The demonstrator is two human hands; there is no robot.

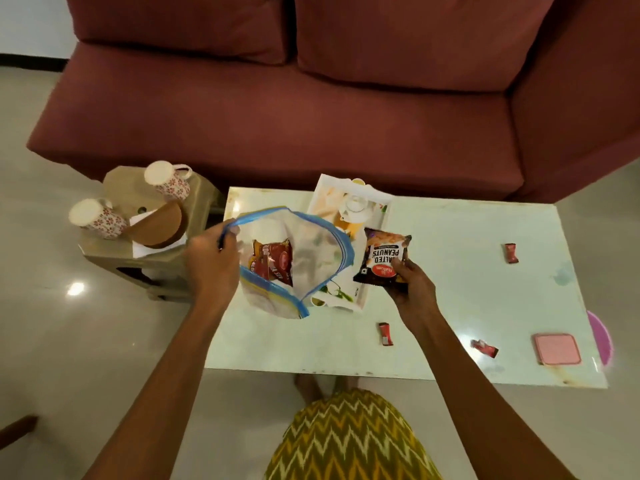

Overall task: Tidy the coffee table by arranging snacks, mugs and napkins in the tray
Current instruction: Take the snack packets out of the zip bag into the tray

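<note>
Dim, warm indoor light from overhead leaves 1 bright glare spot on the glossy floor (75, 289) at the left of the frame and a pale sheen on the surface (450, 265), while the whole picture is soft and wide-angle distortion bends the sofa (311, 98) along the upper edges.

A white printed tray (367, 202) lies flat at 11 o'clock on the table (450, 237). It is half covered by a clear, blue-rimmed zip bag (311, 244), whose mouth the left grip (211, 258) pinches open. A red snack packet (273, 261) lies inside the bag. The right grip (412, 282) holds a dark peanuts packet (382, 258) at the tray's right edge. Small red candies lie at 2 o'clock (510, 252), 5 o'clock (484, 348) and 6 o'clock (385, 334). A pink napkin stack (557, 348) sits at 4 o'clock. Two floral mugs (166, 178) (97, 218) stand on a stool (117, 258) at 9 o'clock, off the table.
</note>
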